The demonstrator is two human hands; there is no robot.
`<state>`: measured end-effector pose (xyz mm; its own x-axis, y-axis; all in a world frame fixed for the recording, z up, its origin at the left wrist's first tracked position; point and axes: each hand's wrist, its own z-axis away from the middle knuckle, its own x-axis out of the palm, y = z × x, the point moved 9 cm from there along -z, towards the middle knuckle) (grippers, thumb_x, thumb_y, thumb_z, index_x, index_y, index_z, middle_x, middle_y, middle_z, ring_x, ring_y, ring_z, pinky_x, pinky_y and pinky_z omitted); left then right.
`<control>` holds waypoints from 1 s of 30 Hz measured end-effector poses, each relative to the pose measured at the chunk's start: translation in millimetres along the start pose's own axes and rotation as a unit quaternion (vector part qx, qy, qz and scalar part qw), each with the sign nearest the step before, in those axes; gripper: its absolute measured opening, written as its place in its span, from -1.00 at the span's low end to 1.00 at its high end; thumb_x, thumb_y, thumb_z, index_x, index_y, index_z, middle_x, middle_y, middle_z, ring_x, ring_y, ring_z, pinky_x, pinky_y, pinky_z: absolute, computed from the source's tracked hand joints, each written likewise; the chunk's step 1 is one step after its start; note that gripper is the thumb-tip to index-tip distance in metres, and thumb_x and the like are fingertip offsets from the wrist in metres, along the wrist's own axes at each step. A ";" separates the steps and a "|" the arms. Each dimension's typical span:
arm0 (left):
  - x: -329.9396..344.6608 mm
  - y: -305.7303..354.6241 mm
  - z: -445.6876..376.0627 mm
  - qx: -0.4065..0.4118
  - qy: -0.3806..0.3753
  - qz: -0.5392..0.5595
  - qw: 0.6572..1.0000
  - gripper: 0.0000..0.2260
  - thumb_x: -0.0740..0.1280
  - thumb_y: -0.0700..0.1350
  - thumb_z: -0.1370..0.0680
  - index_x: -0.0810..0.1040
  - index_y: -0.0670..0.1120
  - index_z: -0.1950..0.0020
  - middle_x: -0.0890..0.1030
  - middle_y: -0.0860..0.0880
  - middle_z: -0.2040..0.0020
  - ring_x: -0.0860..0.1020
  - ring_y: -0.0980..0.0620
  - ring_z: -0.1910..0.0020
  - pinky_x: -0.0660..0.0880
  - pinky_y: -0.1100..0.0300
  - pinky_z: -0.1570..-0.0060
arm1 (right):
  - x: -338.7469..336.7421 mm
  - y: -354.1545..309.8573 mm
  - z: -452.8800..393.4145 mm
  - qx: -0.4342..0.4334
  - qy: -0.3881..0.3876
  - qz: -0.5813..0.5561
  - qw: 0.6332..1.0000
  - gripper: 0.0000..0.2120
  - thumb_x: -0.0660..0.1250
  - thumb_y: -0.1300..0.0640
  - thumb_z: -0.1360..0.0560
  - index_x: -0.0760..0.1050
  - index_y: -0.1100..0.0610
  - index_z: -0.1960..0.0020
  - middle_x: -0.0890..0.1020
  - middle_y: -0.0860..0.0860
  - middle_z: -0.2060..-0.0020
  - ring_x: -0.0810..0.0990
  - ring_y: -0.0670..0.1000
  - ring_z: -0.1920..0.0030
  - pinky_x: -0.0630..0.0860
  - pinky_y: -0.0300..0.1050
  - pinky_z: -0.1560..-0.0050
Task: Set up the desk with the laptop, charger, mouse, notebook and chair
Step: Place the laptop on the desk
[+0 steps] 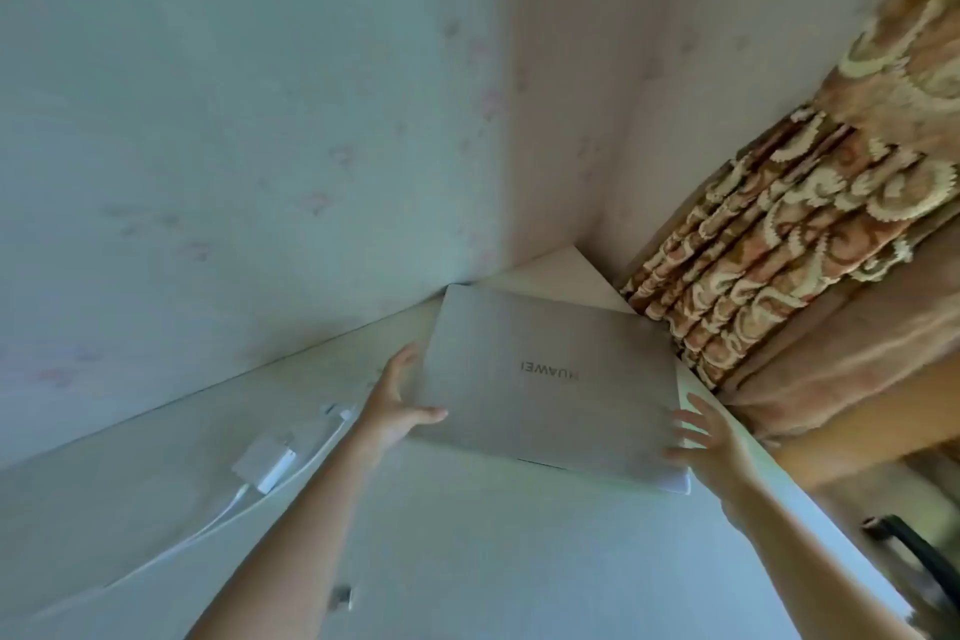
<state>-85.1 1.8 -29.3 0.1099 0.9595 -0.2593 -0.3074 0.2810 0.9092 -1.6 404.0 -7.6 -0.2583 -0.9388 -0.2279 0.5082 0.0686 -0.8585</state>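
On the left part of the pale desk (467,535) lies a white charger (267,463) with its white cable (171,543) running toward the near left edge. Next comes the left hand (392,408): its fingers are stretched along the left edge of the closed silver Huawei laptop (550,379) and the thumb rests on the lid. The laptop lies flat near the far corner of the desk, beside the wall. The right hand (709,442) has spread fingers touching the laptop's near right corner. Further right hangs a brown patterned curtain (800,244), and below it a dark chair (914,556) is partly visible.
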 end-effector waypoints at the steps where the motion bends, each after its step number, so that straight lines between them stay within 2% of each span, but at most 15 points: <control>1: -0.8 -3.1 -4.9 -0.008 -0.002 0.008 1.000 -0.05 0.62 -0.29 -0.19 0.24 0.03 -0.47 0.37 0.02 -0.39 0.34 0.08 -0.35 0.29 0.18 -0.29 | -0.7 -1.0 -5.3 -0.003 0.012 0.006 1.000 -0.21 0.35 0.59 -0.29 0.24 0.18 -0.43 0.47 0.17 -0.25 0.48 0.12 -0.05 0.43 -0.16 0.25; 4: -0.8 -14.5 -15.0 -0.051 -0.011 0.037 0.998 -0.03 0.63 -0.24 -0.14 0.28 0.02 -0.47 0.39 -0.01 -0.40 0.40 0.04 -0.35 0.36 0.10 -0.31 | -2.1 4.4 -20.1 0.014 0.041 -0.007 0.999 -0.19 0.38 0.59 -0.26 0.25 0.20 -0.43 0.45 0.18 -0.24 0.48 0.18 -0.10 0.45 -0.05 0.15; 6: 3.0 -13.8 -19.9 -0.066 -0.023 0.078 0.995 -0.07 0.57 -0.39 -0.23 0.22 -0.06 -0.50 0.41 -0.04 -0.39 0.42 0.06 -0.31 0.36 0.17 -0.25 | -0.2 8.4 -26.5 0.036 0.057 -0.032 0.997 -0.19 0.36 0.61 -0.27 0.23 0.21 -0.44 0.43 0.18 -0.21 0.48 0.17 -0.07 0.43 -0.01 0.09; 9: 4.3 -8.3 -26.7 -0.077 -0.039 0.099 0.991 -0.12 0.48 -0.49 -0.30 0.19 -0.09 -0.51 0.47 -0.03 -0.28 0.47 0.05 -0.23 0.36 0.22 -0.15 | 1.2 7.3 -34.3 0.058 0.056 -0.048 0.996 -0.20 0.37 0.57 -0.30 0.22 0.18 -0.45 0.43 0.14 -0.20 0.48 0.14 -0.04 0.43 -0.05 0.17; 15: -4.7 -13.1 -40.0 -0.104 -0.036 0.095 0.989 -0.20 0.47 -0.50 -0.31 0.29 -0.14 -0.48 0.53 -0.08 -0.26 0.53 0.00 -0.18 0.44 0.18 -0.09 | -2.1 14.7 -47.8 0.089 0.080 -0.032 0.992 -0.27 0.41 0.51 -0.29 0.31 0.20 -0.40 0.50 0.19 -0.25 0.50 0.15 -0.04 0.41 -0.09 0.18; 17: -5.5 -9.5 -43.0 -0.102 -0.046 0.101 0.989 -0.23 0.47 -0.50 -0.30 0.33 -0.14 -0.46 0.57 -0.06 -0.19 0.56 -0.01 -0.15 0.47 0.21 -0.04 | 1.3 14.3 -49.5 0.087 0.070 -0.055 0.992 -0.33 0.38 0.53 -0.30 0.36 0.24 -0.36 0.56 0.22 -0.15 0.53 0.16 0.03 0.43 -0.11 0.21; 19: -5.2 -3.5 -43.7 -0.091 -0.066 0.087 0.990 -0.32 0.46 -0.49 -0.31 0.46 -0.07 -0.36 0.65 0.01 -0.08 0.61 -0.03 -0.10 0.52 0.27 0.07 | 5.5 14.7 -51.0 0.080 0.053 -0.092 0.991 -0.41 0.34 0.55 -0.30 0.43 0.27 -0.30 0.60 0.24 -0.02 0.56 0.17 0.11 0.49 -0.09 0.17; 21: -4.3 2.2 -41.2 -0.077 -0.086 0.063 0.991 -0.41 0.44 -0.49 -0.32 0.56 -0.02 -0.26 0.70 0.04 0.00 0.65 0.02 -0.02 0.54 0.31 0.17 | 7.8 16.0 -51.5 0.074 0.043 -0.116 0.990 -0.44 0.31 0.58 -0.30 0.45 0.29 -0.27 0.60 0.28 -0.01 0.57 0.18 0.14 0.52 -0.02 0.06; 23: -7.2 1.6 -39.5 -0.079 -0.083 0.059 0.992 -0.41 0.43 -0.51 -0.31 0.57 -0.04 -0.25 0.70 0.01 0.00 0.67 0.09 0.07 0.54 0.34 0.21 | 10.0 17.5 -49.9 0.069 0.033 -0.125 0.989 -0.45 0.29 0.59 -0.30 0.44 0.32 -0.26 0.59 0.30 -0.03 0.57 0.19 0.14 0.54 0.00 0.05; 26: -13.1 -2.9 -32.5 -0.093 -0.074 0.070 0.990 -0.39 0.43 -0.52 -0.31 0.55 -0.06 -0.27 0.69 -0.07 -0.04 0.66 0.06 0.06 0.56 0.29 0.15 | 13.5 19.0 -40.1 0.068 0.012 -0.145 0.987 -0.50 0.28 0.56 -0.32 0.46 0.30 -0.23 0.61 0.23 0.03 0.59 0.19 0.13 0.61 -0.08 0.23; 28: -17.8 -6.8 -22.9 -0.100 -0.074 0.082 0.989 -0.39 0.44 -0.50 -0.30 0.55 -0.05 -0.27 0.68 -0.07 -0.06 0.66 0.05 0.04 0.56 0.23 0.07 | 18.7 17.8 -31.1 0.067 -0.013 -0.155 0.986 -0.50 0.26 0.55 -0.33 0.46 0.29 -0.23 0.62 0.22 0.03 0.59 0.19 0.10 0.62 -0.11 0.24; 30: -25.5 -10.1 -11.1 -0.102 -0.069 0.088 0.988 -0.38 0.46 -0.48 -0.30 0.54 -0.03 -0.28 0.67 -0.04 -0.10 0.65 0.08 -0.01 0.54 0.21 0.00 | 22.1 16.7 -22.5 0.072 -0.025 -0.151 0.986 -0.53 0.26 0.55 -0.33 0.48 0.28 -0.20 0.66 0.18 0.11 0.62 0.18 0.14 0.61 -0.10 0.24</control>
<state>-95.3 -25.2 -35.5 0.1618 0.9858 -0.0439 -0.5164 0.1225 0.8475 -17.4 392.0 -37.3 -0.3770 -0.9247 0.0541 0.5272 -0.2622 -0.8083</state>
